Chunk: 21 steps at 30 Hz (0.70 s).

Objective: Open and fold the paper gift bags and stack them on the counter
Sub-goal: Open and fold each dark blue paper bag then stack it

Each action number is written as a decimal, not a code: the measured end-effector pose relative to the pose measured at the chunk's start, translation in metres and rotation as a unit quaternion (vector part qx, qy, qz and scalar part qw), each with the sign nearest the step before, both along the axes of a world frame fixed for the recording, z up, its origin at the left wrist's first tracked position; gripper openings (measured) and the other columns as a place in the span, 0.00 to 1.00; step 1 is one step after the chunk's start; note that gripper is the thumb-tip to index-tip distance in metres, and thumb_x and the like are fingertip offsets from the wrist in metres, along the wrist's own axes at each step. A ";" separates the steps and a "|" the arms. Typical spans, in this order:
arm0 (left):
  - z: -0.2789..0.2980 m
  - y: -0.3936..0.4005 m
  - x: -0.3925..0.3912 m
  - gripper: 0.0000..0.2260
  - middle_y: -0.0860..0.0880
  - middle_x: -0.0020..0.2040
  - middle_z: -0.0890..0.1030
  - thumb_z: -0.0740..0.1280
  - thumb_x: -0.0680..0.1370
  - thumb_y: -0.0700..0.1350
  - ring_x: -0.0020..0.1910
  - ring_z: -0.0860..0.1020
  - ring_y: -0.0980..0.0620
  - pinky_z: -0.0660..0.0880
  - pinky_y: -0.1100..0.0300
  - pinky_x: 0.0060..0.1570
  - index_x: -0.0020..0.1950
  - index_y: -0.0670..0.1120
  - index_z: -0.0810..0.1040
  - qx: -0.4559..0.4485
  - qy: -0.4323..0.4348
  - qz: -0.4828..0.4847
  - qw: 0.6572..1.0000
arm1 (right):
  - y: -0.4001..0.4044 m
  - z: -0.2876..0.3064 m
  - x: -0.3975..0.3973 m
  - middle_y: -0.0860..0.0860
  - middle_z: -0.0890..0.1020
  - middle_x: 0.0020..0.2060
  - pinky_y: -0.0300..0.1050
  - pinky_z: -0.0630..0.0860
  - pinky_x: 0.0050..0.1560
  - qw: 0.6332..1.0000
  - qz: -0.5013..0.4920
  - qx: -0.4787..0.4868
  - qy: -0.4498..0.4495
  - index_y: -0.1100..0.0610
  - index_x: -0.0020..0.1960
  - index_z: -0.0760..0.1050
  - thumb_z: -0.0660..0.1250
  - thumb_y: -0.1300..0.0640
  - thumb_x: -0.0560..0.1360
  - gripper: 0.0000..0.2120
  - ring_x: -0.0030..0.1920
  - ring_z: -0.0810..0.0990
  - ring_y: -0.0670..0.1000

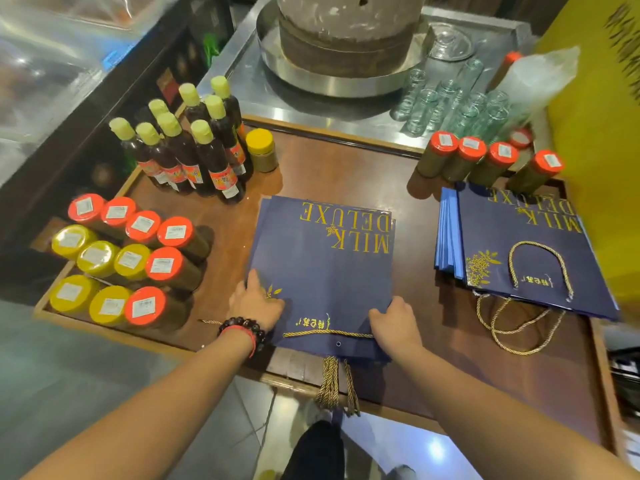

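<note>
Matt paper bags lie on glossy wooden counter.

Both forearms are bare, no sleeves. The left wrist wears a dark beaded bracelet and a red cord. At 6 o'clock, dark trousers.
</note>
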State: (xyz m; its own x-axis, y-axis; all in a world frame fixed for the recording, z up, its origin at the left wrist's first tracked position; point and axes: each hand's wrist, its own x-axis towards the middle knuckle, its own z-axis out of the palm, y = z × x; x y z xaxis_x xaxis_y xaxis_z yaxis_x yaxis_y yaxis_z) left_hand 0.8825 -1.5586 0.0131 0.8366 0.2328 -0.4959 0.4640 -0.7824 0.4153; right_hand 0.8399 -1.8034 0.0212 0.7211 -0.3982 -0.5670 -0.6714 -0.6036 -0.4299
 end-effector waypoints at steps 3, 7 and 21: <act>0.016 0.003 -0.001 0.34 0.40 0.71 0.63 0.66 0.72 0.51 0.69 0.64 0.37 0.63 0.50 0.68 0.76 0.52 0.58 0.013 0.015 -0.059 0.998 | -0.007 0.011 -0.006 0.54 0.76 0.57 0.50 0.76 0.51 0.999 -0.030 0.028 -0.018 0.57 0.63 0.68 0.63 0.51 0.76 0.19 0.55 0.77 0.58; 0.058 0.001 -0.007 0.45 0.40 0.74 0.59 0.66 0.60 0.55 0.72 0.63 0.41 0.62 0.54 0.69 0.77 0.54 0.59 -0.053 0.038 -0.094 0.993 | -0.023 0.032 -0.015 0.55 0.77 0.48 0.44 0.67 0.35 0.997 -0.048 0.048 -0.028 0.58 0.48 0.71 0.63 0.55 0.76 0.06 0.46 0.76 0.56; 0.209 -0.072 -0.044 0.45 0.51 0.71 0.68 0.68 0.63 0.73 0.69 0.68 0.50 0.67 0.56 0.65 0.75 0.55 0.63 0.077 0.016 -0.490 0.868 | -0.126 0.157 -0.072 0.52 0.82 0.31 0.39 0.73 0.29 0.935 -0.226 0.273 -0.027 0.57 0.46 0.76 0.64 0.59 0.79 0.04 0.29 0.79 0.50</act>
State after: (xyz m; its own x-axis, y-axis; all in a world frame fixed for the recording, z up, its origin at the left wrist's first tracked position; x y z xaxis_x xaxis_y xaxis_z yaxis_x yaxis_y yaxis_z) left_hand 0.8389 -1.6307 0.2223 0.6570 -0.5167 -0.5490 -0.4464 -0.8534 0.2691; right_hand 0.7682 -1.9295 0.1781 0.5832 -0.3304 -0.7421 -0.7729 0.0554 -0.6321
